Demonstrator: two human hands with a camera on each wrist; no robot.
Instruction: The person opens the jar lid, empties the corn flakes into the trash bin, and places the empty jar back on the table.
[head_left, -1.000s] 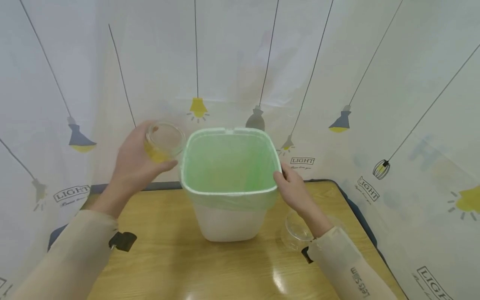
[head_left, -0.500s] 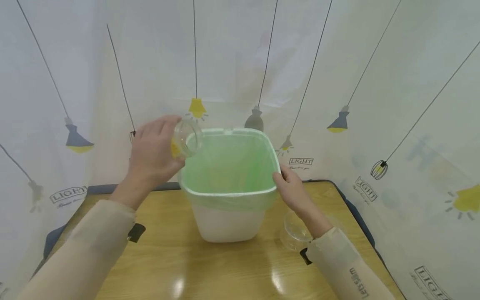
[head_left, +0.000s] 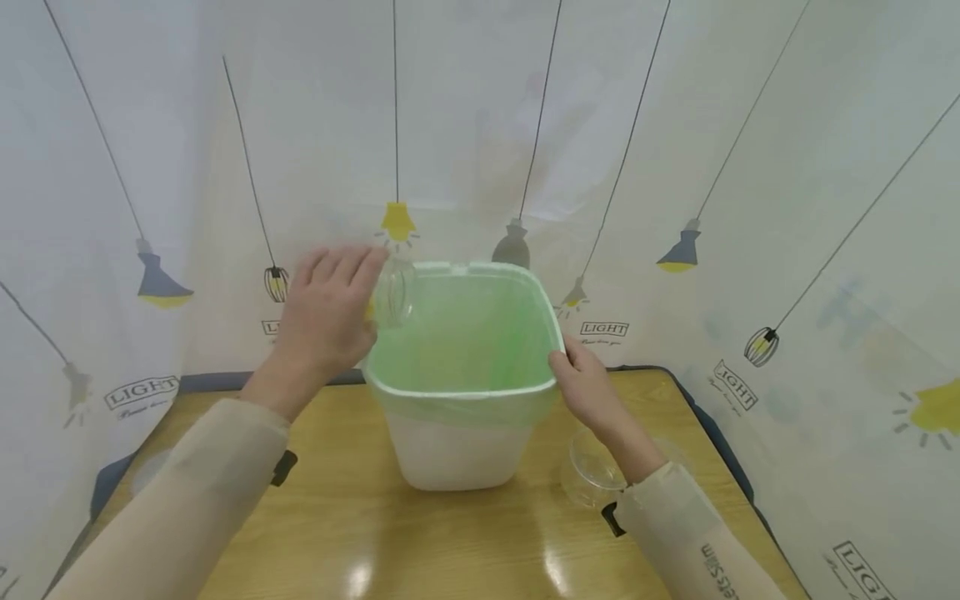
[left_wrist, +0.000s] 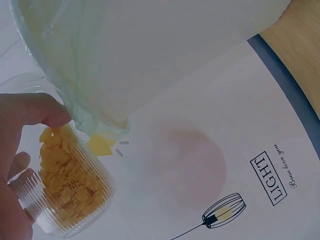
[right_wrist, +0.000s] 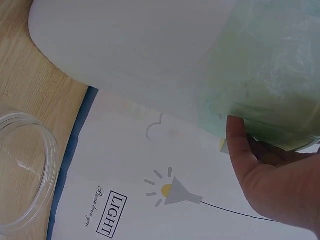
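My left hand (head_left: 333, 312) grips a clear ribbed jar (head_left: 393, 292), tipped sideways with its mouth over the left rim of a white trash bin (head_left: 459, 450). Yellow pasta-like pieces (left_wrist: 72, 180) fill the bottom part of the jar in the left wrist view. A pale green bag (head_left: 465, 325) lines the bin and folds down over its rim. On the far side, my right hand (head_left: 592, 387) pinches the bin's right rim, thumb outside on the bag (right_wrist: 265, 75). The bin stands upright on the wooden table.
A clear round container (head_left: 588, 471) stands on the table right of the bin, partly behind my right forearm. A clear disc-like thing (head_left: 150, 471) lies at the left edge beside my sleeve. White printed sheeting (head_left: 465, 125) surrounds the table (head_left: 450, 550) on the back and sides.
My left hand has moved right with the jar, turning it from beside the bin until its mouth tips over the rim. The right hand keeps its hold on the bin.
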